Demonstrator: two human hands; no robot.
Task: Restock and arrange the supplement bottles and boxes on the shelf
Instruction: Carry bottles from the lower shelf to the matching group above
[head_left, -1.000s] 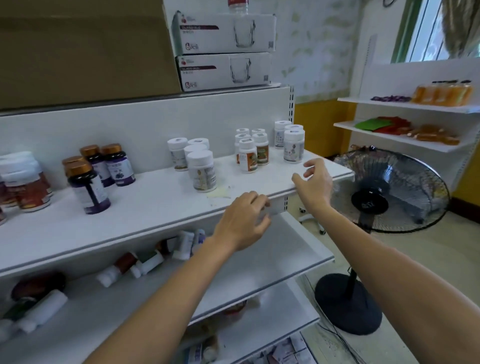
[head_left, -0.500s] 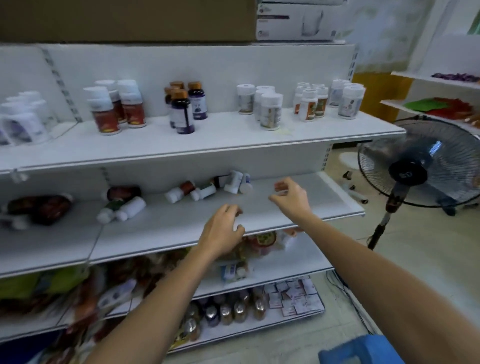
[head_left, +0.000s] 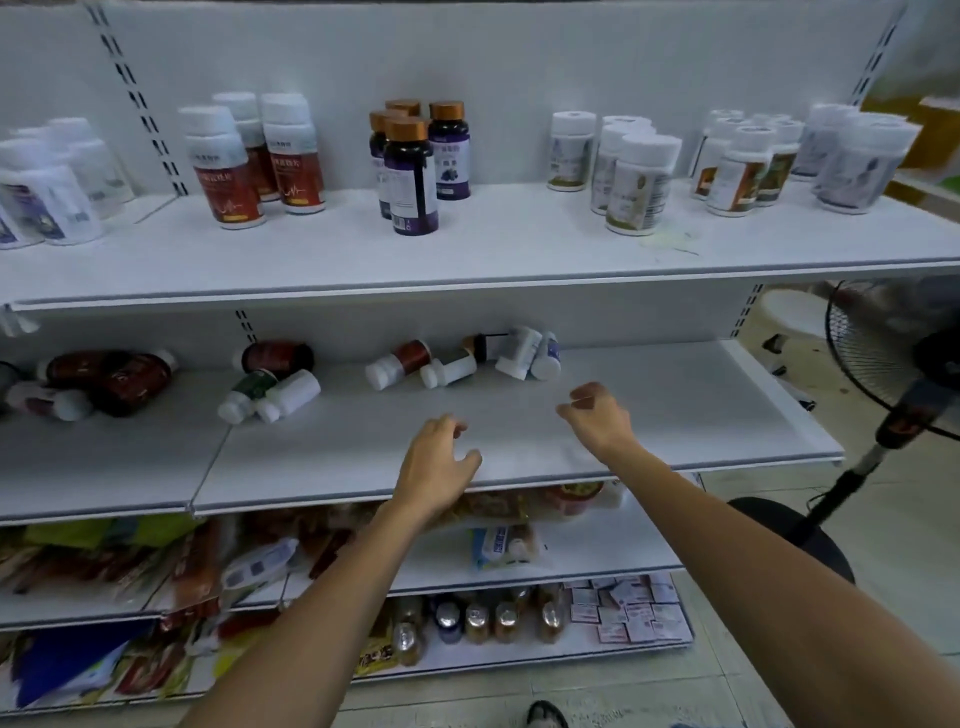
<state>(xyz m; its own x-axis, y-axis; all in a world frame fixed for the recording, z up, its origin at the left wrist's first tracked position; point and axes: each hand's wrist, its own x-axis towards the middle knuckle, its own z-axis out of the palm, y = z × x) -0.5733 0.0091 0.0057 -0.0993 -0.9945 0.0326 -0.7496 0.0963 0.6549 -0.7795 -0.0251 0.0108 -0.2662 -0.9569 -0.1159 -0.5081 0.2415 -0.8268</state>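
Note:
Both my hands hover over the front of the middle shelf (head_left: 675, 415) and hold nothing. My left hand (head_left: 436, 467) has relaxed, slightly spread fingers. My right hand (head_left: 597, 418) has loosely curled fingers. Behind them several supplement bottles lie toppled: a white pair (head_left: 530, 353), a red-labelled one (head_left: 400, 361), a small white one (head_left: 447, 370), and a green and a white one (head_left: 270, 392). On the upper shelf (head_left: 467, 254) bottles stand upright: red-labelled white ones (head_left: 228, 166), dark purple ones with gold caps (head_left: 410, 176) and white ones (head_left: 639, 182).
More toppled dark bottles (head_left: 119, 376) lie at the left of the middle shelf. Lower shelves hold packets (head_left: 498, 540), small bottles (head_left: 478, 621) and sachets (head_left: 628, 608). A standing fan (head_left: 904, 374) is on the floor to the right.
My view has dropped from the upper shelf to the middle one. Both hands have come down from the upper shelf's edge to above the middle shelf.

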